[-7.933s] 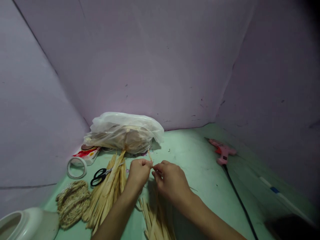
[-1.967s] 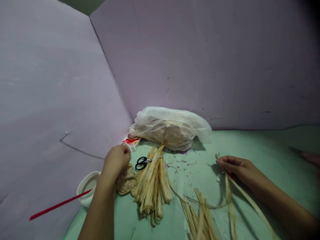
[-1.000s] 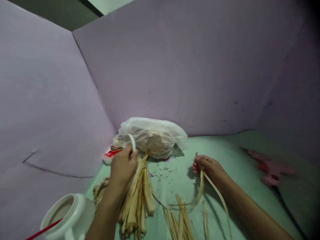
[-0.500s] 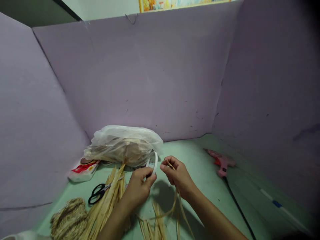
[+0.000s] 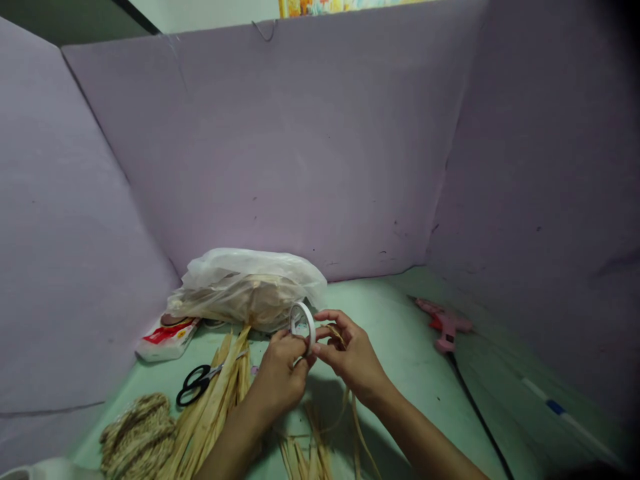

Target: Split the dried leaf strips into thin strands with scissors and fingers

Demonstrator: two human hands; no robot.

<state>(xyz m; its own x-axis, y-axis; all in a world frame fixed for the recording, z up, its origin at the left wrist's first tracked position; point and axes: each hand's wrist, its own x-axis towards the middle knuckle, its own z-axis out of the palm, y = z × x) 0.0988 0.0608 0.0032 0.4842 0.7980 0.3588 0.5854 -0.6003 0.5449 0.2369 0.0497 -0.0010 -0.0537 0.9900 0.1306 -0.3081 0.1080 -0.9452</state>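
A white ring (image 5: 311,325) stands upright over the table, pinched at its lower edge by my left hand (image 5: 281,375), which is closed. My right hand (image 5: 359,359) is just right of it, with a dry tan fibre strip (image 5: 356,421) gripped among bent fingers. Its fingertips are at the ring's right side; whether the strip's end touches the ring I cannot tell. The strip's long tails hang below that hand, over a small bunch of cut strips (image 5: 313,457). A larger bundle of dry strips (image 5: 213,417) lies left of my left forearm.
Black-handled scissors (image 5: 193,385) rest on the bundle, near a braided fibre coil (image 5: 139,437). Behind are a clear plastic bag (image 5: 250,287) and a white-and-red packet (image 5: 167,340). A pink glue gun (image 5: 445,327) with a black cord lies right. Purple panels (image 5: 310,147) wall the green table.
My right hand has moved slightly left to the ring, and its fingers have spread around the ring's right side. The ring has turned to show more of its opening.
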